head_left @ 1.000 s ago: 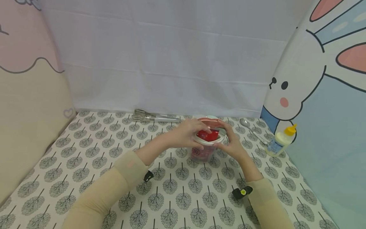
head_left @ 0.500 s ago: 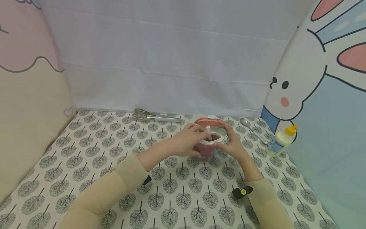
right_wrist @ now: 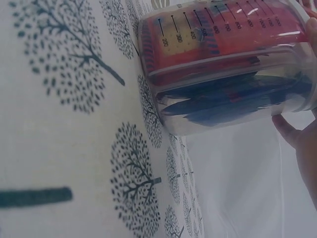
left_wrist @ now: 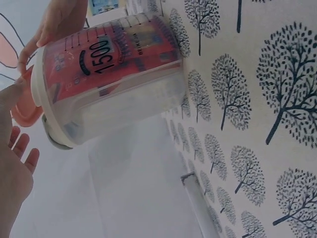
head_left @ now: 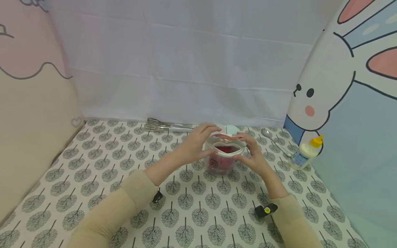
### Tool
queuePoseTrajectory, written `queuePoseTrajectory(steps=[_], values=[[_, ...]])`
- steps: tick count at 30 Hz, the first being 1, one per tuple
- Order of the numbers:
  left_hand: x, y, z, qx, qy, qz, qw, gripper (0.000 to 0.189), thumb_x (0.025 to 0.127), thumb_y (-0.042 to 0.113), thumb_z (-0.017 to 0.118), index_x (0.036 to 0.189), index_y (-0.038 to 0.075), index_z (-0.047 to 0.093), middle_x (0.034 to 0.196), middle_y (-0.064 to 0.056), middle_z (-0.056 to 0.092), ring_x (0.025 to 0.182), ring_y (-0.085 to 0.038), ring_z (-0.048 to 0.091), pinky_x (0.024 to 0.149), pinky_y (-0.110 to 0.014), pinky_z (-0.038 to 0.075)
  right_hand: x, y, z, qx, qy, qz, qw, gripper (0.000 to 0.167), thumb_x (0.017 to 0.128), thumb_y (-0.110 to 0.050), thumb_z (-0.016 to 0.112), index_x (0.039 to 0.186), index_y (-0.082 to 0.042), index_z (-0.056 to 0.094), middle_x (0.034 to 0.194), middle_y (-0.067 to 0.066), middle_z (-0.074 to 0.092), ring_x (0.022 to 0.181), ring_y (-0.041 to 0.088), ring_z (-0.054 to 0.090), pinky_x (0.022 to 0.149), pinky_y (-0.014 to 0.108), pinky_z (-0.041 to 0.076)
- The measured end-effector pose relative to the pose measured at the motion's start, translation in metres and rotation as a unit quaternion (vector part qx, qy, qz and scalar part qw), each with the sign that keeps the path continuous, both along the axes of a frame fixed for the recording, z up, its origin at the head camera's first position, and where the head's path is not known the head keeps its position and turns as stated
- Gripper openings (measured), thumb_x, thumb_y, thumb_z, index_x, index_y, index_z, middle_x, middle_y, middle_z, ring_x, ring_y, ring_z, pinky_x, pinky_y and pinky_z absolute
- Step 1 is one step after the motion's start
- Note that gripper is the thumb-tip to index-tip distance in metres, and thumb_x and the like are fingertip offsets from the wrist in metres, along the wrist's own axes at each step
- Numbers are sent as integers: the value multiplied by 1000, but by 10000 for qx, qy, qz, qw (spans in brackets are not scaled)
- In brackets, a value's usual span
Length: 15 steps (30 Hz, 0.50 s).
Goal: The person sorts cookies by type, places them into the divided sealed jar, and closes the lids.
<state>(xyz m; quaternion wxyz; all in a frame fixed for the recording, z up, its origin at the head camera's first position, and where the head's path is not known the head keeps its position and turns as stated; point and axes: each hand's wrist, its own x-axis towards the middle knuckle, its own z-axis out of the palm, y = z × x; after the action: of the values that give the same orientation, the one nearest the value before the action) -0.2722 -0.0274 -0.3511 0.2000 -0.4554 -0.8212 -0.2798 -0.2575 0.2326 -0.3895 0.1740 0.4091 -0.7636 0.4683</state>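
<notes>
A clear plastic storage jar (head_left: 218, 164), marked 1500 with measuring lines, stands on the table. Its white lid has a coral flap (head_left: 227, 137) raised at the back. Inside lies a red packet (head_left: 227, 149), seen through the opening; the right wrist view also shows a dark blue item (right_wrist: 233, 96) inside. My right hand (head_left: 253, 156) grips the jar's upper right side, thumb at the front rim and fingers behind by the flap. My left hand (head_left: 196, 144) is at the left of the lid, holding nothing, its fingers spread and its thumb close to the rim.
Metal tongs (head_left: 178, 129) lie at the back left of the jar. Farther right are a metal spoon (head_left: 277, 144) and a squeeze bottle (head_left: 302, 156) with a yellow nozzle. A tree-print cloth (head_left: 198, 206) covers the table, with a white curtain (head_left: 186, 69) behind.
The red packet has gone down into the jar, pushed by my left hand. That hand has then come out of the opening to the lid's left, and the coral flap has tipped forward.
</notes>
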Motion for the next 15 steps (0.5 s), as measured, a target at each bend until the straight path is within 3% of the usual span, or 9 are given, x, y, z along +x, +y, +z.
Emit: queuePoseTrajectory(steps=[3, 7, 10, 15], values=[[-2, 1, -9, -6, -517, 138, 9986, 66, 81, 27, 74, 136, 7, 43, 133, -6, 51, 123, -19, 47, 109, -34, 35, -9, 6, -10, -53, 280, 156, 9995, 62, 81, -26, 71, 117, 3, 30, 130, 30, 43, 132, 45, 29, 108, 53, 32], [-5, 3, -20, 219, -1025, 188, 9943, 63, 80, 26, 74, 133, 8, 45, 129, -3, 54, 120, -17, 49, 109, -35, 35, -19, 11, -20, -65, 350, 220, 9991, 68, 81, -34, 69, 120, 3, 28, 133, 26, 44, 134, 41, 29, 111, 35, 31], [-7, 3, -25, 414, -1093, 191, 9930, 59, 81, 26, 73, 131, 9, 47, 129, -1, 54, 122, -17, 48, 110, -35, 33, -19, 11, -19, -33, 374, 232, 9990, 69, 81, -35, 69, 122, 3, 28, 133, 25, 44, 134, 39, 30, 111, 31, 31], [-10, 4, -28, 735, -950, 39, 9928, 35, 93, 25, 58, 124, 10, 53, 122, -2, 58, 119, -17, 49, 110, -35, 34, -11, 6, -8, -11, 421, 286, 9987, 62, 81, -24, 71, 117, 4, 29, 129, 34, 42, 130, 49, 29, 110, 37, 32]])
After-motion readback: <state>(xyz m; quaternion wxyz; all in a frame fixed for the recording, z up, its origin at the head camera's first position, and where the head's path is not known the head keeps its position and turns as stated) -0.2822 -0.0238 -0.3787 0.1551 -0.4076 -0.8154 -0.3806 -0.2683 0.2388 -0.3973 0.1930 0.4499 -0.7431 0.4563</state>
